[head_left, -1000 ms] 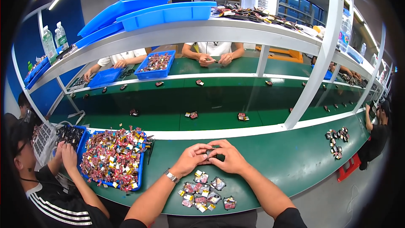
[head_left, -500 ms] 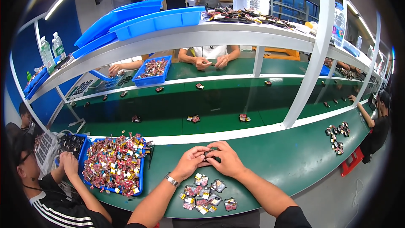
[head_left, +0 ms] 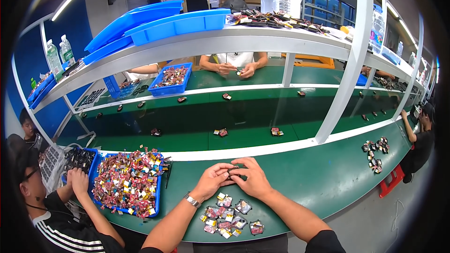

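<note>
A small black casing [head_left: 230,172] is held between my two hands over the green bench. My left hand [head_left: 212,180] pinches it from one side, with a metal-band watch on the wrist. From the other side my right hand [head_left: 253,178] has its fingers curled over the casing and hides much of it. Just below my hands lies a cluster of small open casings [head_left: 226,213] with red circuit boards, white-and-yellow parts and black rims. One such casing [head_left: 256,227] sits at the cluster's right edge.
A blue tray [head_left: 158,192] heaped with red circuit boards stands left, black tweezers [head_left: 168,174] beside it. A co-worker's hands [head_left: 77,181] are close by. Beyond a white rail [head_left: 262,151], a green belt [head_left: 248,136] carries spaced pieces. More casings [head_left: 375,157] lie right. A shelf [head_left: 262,37] spans overhead.
My hands stay almost in place, fingers shifting slightly on the casing. The pieces on the belt have moved a little to the right. The person opposite has raised their hands around a small piece.
</note>
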`<state>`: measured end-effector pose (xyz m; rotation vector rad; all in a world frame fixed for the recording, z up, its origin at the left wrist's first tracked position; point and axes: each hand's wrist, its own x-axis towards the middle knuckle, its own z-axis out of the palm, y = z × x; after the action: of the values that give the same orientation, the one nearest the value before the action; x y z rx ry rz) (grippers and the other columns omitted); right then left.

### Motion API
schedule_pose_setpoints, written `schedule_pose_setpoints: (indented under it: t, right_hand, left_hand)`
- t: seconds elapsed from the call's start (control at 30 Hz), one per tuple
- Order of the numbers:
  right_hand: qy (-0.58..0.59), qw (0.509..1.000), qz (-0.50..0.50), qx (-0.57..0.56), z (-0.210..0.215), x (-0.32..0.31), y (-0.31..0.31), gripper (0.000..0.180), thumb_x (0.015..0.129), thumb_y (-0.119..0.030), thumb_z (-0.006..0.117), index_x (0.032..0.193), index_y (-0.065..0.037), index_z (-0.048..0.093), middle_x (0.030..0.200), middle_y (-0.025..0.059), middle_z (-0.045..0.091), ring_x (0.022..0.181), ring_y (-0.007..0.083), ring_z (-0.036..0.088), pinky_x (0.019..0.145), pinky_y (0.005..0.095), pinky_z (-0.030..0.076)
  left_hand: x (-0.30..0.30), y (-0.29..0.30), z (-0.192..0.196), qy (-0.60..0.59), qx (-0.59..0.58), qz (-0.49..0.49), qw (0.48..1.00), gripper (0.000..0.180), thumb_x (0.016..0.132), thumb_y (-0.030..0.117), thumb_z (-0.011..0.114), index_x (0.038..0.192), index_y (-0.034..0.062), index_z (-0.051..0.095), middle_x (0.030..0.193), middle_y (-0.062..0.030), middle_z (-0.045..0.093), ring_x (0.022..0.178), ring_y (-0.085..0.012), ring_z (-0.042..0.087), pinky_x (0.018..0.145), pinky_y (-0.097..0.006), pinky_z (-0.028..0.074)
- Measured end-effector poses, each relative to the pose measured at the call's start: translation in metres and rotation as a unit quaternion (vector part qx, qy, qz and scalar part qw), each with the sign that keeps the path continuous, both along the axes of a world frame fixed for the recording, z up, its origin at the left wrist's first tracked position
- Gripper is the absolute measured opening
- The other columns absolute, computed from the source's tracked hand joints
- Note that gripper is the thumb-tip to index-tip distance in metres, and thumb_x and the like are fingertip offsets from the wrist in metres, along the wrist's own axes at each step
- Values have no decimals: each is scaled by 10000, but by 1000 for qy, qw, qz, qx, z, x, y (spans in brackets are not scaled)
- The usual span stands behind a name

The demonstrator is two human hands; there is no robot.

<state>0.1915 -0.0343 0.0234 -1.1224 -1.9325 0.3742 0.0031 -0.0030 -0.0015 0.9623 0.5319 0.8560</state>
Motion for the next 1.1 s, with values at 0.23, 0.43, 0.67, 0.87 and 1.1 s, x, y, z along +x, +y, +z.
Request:
schedule_pose_setpoints:
  t: [0.23,0.43,0.67,0.87,1.1]
  right_hand:
    - [17,999,25,19,3,-4,-3,174,767,-68,693,938,-70,724,1217,75,601,1185,298,509,981,389,445]
    - [28,999,-5,15,-1,-6,-2,184,764,-61,686,944,-74,723,1199,86,607,1175,296,515,975,385,447]
    - [65,998,13,8,-3,-11,-1,170,755,-60,707,919,-97,734,1176,67,631,1141,283,540,960,378,457]
    - [58,998,-24,30,-9,0,-2,185,742,-64,712,919,-112,735,1163,63,639,1124,282,549,958,380,458]
    - [85,996,-5,33,-21,-22,4,224,764,-43,667,976,-92,716,1230,95,587,1191,297,496,999,378,427]
  left_hand:
    - [0,-1,0,-6,31,8,999,248,956,45,532,1195,-17,507,1273,-154,555,1126,-217,594,947,-365,534]
    - [0,-1,0,-14,23,19,999,238,954,38,531,1184,-19,507,1274,-169,554,1137,-226,590,965,-375,522]
    - [-1,-3,-3,12,32,39,999,246,969,4,479,1212,-32,503,1181,-148,594,1097,-205,604,963,-356,524]
    - [9,0,-5,-12,32,24,999,256,952,20,519,1204,-24,504,1166,-140,608,1077,-213,617,936,-351,535]
    - [-5,-3,-7,11,69,85,994,241,924,51,575,1155,2,527,1231,-134,591,1033,-189,630,837,-304,568]
